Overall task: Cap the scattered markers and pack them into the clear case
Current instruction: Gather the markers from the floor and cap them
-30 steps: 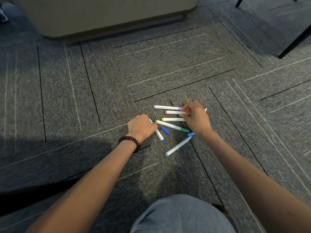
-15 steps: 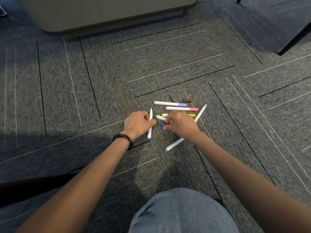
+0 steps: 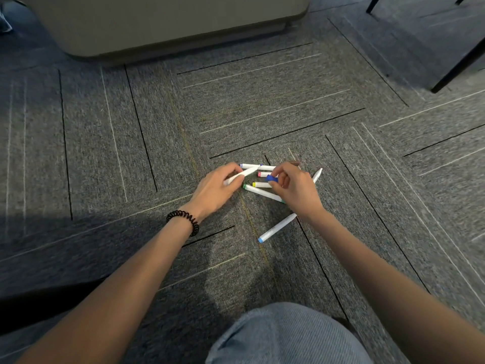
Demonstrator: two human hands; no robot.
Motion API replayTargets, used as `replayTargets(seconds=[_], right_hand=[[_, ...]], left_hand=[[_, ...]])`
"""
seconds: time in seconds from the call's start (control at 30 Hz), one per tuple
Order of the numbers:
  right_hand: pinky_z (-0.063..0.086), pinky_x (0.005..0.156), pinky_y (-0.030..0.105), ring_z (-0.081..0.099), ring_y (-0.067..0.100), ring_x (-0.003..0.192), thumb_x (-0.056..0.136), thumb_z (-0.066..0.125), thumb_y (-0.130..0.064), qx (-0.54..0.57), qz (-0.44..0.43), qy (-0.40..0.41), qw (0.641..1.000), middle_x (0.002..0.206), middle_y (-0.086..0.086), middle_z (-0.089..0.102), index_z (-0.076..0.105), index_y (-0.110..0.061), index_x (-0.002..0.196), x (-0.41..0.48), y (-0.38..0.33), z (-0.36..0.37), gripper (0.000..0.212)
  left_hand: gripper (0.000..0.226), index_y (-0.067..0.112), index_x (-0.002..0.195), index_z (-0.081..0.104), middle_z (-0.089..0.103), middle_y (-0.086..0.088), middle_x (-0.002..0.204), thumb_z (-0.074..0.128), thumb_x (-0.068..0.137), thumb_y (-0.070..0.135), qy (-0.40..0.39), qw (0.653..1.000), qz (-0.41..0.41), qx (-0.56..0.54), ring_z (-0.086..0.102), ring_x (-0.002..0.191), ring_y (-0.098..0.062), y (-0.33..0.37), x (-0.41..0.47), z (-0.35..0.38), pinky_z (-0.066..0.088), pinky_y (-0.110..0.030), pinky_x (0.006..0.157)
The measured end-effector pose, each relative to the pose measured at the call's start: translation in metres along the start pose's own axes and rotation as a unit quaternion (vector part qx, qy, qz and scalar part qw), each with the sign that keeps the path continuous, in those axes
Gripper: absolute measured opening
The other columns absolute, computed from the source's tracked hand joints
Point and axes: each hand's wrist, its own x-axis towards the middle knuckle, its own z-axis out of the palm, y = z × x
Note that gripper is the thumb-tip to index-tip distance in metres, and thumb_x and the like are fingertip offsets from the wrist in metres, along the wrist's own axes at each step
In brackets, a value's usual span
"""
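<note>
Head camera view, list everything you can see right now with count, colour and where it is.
Loose markers: six, white with purple, pink, yellow, green and light-blue ends, one plain; lying at centre.
Held marker: one, white; in left hand.
Blue cap: one, dark blue; pinched by right hand.
Brown cap: one, brown; far edge of the pile.
Carpet: grey tiles; whole floor.
Furniture base: one, beige; top.
Chair legs: several, black; top right.
Hair tie: one, black coil; left wrist.
Knee: one, blue denim; bottom centre.
Left hand: one; grips held marker.
Right hand: one; pinches blue cap.
</note>
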Motion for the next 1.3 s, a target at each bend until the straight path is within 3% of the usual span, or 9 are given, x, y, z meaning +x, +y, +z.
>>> replayTargets(seconds=[0.17, 0.37, 0.5, 0.63, 0.73, 0.8, 1.3], right_hand=[[0.056, 0.060, 0.044, 0.059, 0.017, 0.064, 0.084, 0.070, -0.016, 0.011, 0.007, 0.013, 1.000, 0.073, -0.003, 0.059, 0.060, -0.020, 0.092, 0.003, 0.003, -0.005, 0.013], [0.055, 0.058, 0.044, 0.059, 0.017, 0.063, 0.085, 0.070, -0.019, 0.015, 0.005, 0.022, 1.000, 0.071, -0.004, 0.059, 0.058, -0.023, 0.090, 0.002, 0.003, -0.005, 0.013], [0.056, 0.061, 0.037, 0.056, 0.013, 0.063, 0.086, 0.069, -0.016, 0.025, 0.014, 0.026, 0.999, 0.071, -0.003, 0.058, 0.057, -0.018, 0.092, 0.002, 0.003, -0.004, 0.014], [0.054, 0.065, 0.021, 0.059, 0.017, 0.071, 0.084, 0.069, -0.007, 0.210, 0.101, 0.003, 0.972, 0.081, 0.012, 0.065, 0.057, -0.011, 0.095, 0.004, 0.001, -0.008, 0.016], [0.058, 0.075, 0.033, 0.067, 0.025, 0.075, 0.084, 0.067, -0.002, 0.351, 0.131, -0.031, 0.927, 0.087, 0.019, 0.070, 0.058, 0.000, 0.103, 0.007, 0.003, -0.014, 0.021], [0.058, 0.076, 0.033, 0.069, 0.027, 0.077, 0.085, 0.066, 0.000, 0.393, 0.130, -0.050, 0.909, 0.088, 0.018, 0.072, 0.057, 0.004, 0.106, 0.007, 0.004, -0.016, 0.023], [0.058, 0.077, 0.028, 0.069, 0.024, 0.080, 0.083, 0.067, 0.000, 0.394, 0.123, -0.102, 0.905, 0.092, 0.015, 0.072, 0.060, 0.004, 0.106, 0.008, -0.002, -0.016, 0.024]], left_hand=[[0.021, 0.027, 0.114, 0.059, 0.057, 0.003, 0.099, 0.048, 0.097, 0.035, -0.004, 0.999, 0.029, 0.037, 0.047, 0.065, -0.009, -0.003, 0.003, 0.000, 0.035, -0.018, 0.056], [0.020, 0.027, 0.113, 0.059, 0.054, 0.007, 0.098, 0.050, 0.097, 0.032, 0.005, 0.997, 0.036, 0.075, 0.044, 0.067, -0.002, -0.003, 0.005, 0.000, 0.031, -0.016, 0.057], [0.019, 0.026, 0.112, 0.059, 0.053, 0.008, 0.098, 0.050, 0.097, 0.031, 0.005, 0.996, 0.036, 0.077, 0.044, 0.067, -0.001, -0.003, 0.006, 0.001, 0.031, -0.016, 0.058], [0.019, 0.025, 0.112, 0.059, 0.052, 0.009, 0.096, 0.049, 0.097, 0.031, 0.008, 0.996, 0.032, 0.085, 0.043, 0.067, 0.000, -0.003, 0.006, 0.001, 0.030, -0.015, 0.057], [0.019, 0.025, 0.112, 0.059, 0.049, 0.012, 0.092, 0.048, 0.098, 0.030, 0.009, 0.995, 0.031, 0.090, 0.043, 0.068, -0.001, -0.004, 0.006, 0.001, 0.030, -0.016, 0.058], [0.018, 0.025, 0.111, 0.059, 0.052, 0.008, 0.094, 0.048, 0.097, 0.030, 0.010, 0.995, 0.036, 0.094, 0.044, 0.069, -0.002, -0.005, 0.006, 0.002, 0.031, -0.017, 0.060], [0.017, 0.024, 0.110, 0.060, 0.054, 0.006, 0.096, 0.050, 0.097, 0.030, 0.005, 0.995, 0.044, 0.092, 0.044, 0.071, -0.003, 0.006, 0.004, -0.001, 0.032, -0.021, 0.063]])
